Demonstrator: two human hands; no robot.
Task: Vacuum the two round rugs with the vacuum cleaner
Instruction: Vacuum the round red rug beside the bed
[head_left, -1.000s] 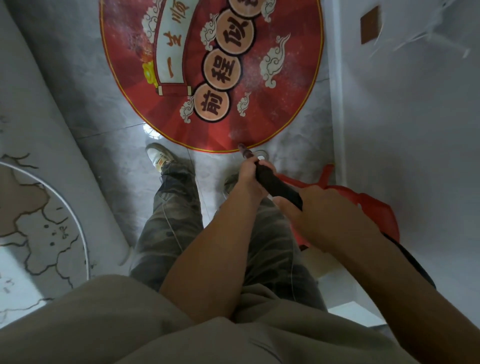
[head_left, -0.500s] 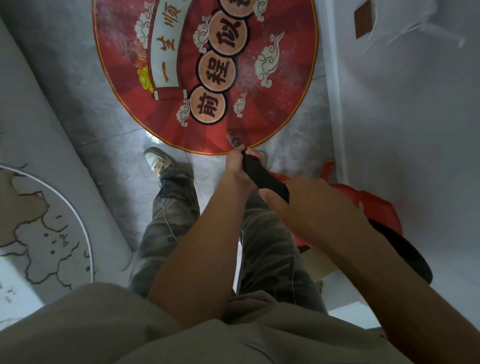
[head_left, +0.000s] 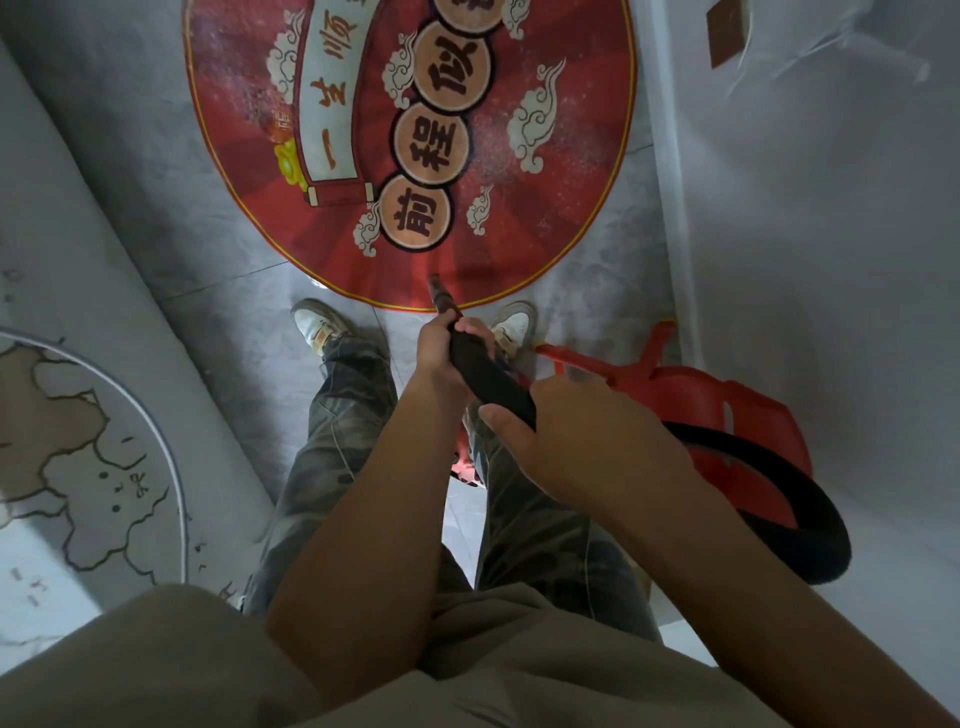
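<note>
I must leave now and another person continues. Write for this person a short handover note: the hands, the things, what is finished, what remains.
Left hand grips the black wand near its front; right hand grips it further back.
Nozzle tip is at the near edge of the red rug. Red vacuum body stands on the floor at the right; pale rug lies at the left.
Done: unclear; pale dust shows on the red rug.
Left: the red rug, then the pale rug.
</note>
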